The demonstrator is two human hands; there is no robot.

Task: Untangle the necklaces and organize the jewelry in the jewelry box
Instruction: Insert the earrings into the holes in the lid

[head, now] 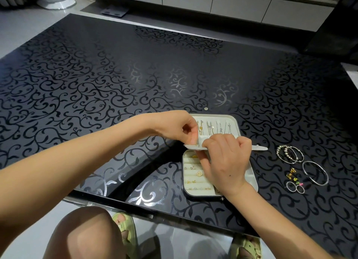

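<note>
Head view, looking down. A black glass bench (pixel 116 74) with a scrolling leaf pattern fills the field. On its near right part lies the white jewelry box (pixel 254 182), opened flat. Its far half (pixel 233 121) carries a row of necklaces (pixel 211 128) hung side by side. Its near half holds padded rolls (pixel 190 174) set with small gold and stone pieces. A pale flap (pixel 259 147) runs across the hinge line between the halves.

Both hands meet over this flap. The left hand (pixel 174 127) reaches in from the left. Its fingers (pixel 190 134) are curled, thumb and forefinger pinching at the flap's left end; whether a chain is also caught there cannot be told from this angle. The right hand (pixel 226 161) lies over the near half of the box, its fingers (pixel 208 144) curled round the middle of the flap.

Loose pieces lie on the bench to the right of the box, apart from it:
- beaded bangles (pixel 288 154), overlapping
- an open silver bangle (pixel 317 164), nearer the edge
- gold and coloured small pieces (pixel 292 174)
- two plain rings (pixel 295 188), side by side

One small stud (pixel 206 108) sits just beyond the box.
</note>
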